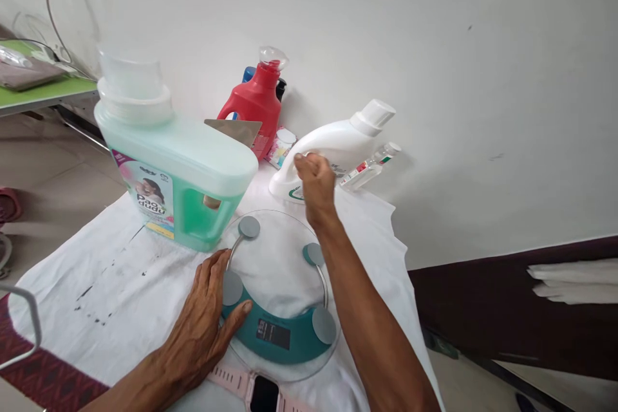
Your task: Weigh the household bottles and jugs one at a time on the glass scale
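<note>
A round glass scale (284,354) with a teal band, grey round pads and a dark label panel lies on the white cloth. My left hand (203,315) rests at its left rim, fingers stretched along the edge, thumb spread over the band. Beyond the scale, a white detergent bottle (333,141) leans to the right with its cap on. My right hand (318,190) is closed at its handle; the fingers' far side is hidden. At the left stands a large green detergent jug (212,158) with a clear cap.
A red bottle (261,93) stands by the wall, a brown flat piece (236,131) before it. A small clear bottle (369,170) leans beside the white one. A pink-strapped smartwatch (264,393) lies at the near edge. A green-topped table (43,90) is far left.
</note>
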`<action>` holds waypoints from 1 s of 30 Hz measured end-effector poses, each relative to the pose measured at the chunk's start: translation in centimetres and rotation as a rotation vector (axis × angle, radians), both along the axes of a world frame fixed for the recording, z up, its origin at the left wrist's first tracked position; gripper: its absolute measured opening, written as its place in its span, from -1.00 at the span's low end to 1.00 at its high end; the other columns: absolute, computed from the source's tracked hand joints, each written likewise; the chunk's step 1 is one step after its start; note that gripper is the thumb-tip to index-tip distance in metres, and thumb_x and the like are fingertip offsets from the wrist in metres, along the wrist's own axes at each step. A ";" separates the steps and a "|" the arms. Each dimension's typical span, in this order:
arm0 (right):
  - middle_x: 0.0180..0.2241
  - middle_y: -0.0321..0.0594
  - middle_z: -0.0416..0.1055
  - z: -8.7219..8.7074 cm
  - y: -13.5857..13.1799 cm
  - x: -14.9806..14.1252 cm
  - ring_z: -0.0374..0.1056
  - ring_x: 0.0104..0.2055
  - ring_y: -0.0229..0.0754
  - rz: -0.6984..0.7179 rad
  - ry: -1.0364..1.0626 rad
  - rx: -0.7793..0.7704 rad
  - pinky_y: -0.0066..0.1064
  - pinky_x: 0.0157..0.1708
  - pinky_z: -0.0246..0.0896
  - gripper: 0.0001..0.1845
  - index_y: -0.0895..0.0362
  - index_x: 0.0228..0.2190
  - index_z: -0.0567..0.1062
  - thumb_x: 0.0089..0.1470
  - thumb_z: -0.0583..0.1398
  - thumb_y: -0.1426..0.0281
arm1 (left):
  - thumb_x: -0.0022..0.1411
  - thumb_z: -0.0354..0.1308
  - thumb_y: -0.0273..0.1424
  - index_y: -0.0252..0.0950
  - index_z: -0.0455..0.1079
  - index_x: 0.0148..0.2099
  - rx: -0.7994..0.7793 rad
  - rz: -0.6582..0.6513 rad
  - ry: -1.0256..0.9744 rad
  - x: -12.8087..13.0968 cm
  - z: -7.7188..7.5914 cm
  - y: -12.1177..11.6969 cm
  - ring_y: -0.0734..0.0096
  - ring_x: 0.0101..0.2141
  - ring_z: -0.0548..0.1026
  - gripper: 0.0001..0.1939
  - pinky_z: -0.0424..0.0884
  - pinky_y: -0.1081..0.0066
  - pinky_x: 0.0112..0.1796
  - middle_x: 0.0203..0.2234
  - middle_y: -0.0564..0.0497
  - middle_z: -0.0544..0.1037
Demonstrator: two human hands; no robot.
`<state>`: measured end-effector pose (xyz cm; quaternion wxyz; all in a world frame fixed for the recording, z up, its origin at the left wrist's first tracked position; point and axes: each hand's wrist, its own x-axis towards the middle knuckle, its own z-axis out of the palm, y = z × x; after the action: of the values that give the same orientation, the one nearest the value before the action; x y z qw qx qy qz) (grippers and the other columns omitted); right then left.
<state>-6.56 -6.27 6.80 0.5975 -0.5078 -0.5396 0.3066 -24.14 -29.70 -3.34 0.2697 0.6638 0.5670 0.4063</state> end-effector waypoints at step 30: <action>-0.69 -0.49 0.02 0.1 -0.6 10.4 0.00 -0.65 -0.35 -0.434 0.344 0.111 -0.39 -0.70 -0.07 -0.34 0.00 -0.68 0.22 -0.17 0.52 -0.02 | 0.49 0.14 -0.16 -0.03 -0.15 0.61 0.051 0.027 0.068 -0.4 -1.4 0.0 -0.21 0.39 0.33 -0.19 0.45 -0.32 0.27 0.46 -0.27 0.16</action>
<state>3.81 -6.84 6.92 0.7589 -0.5186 -0.3246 0.2232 -24.49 -29.73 -4.76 0.2276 0.6762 0.5743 0.4014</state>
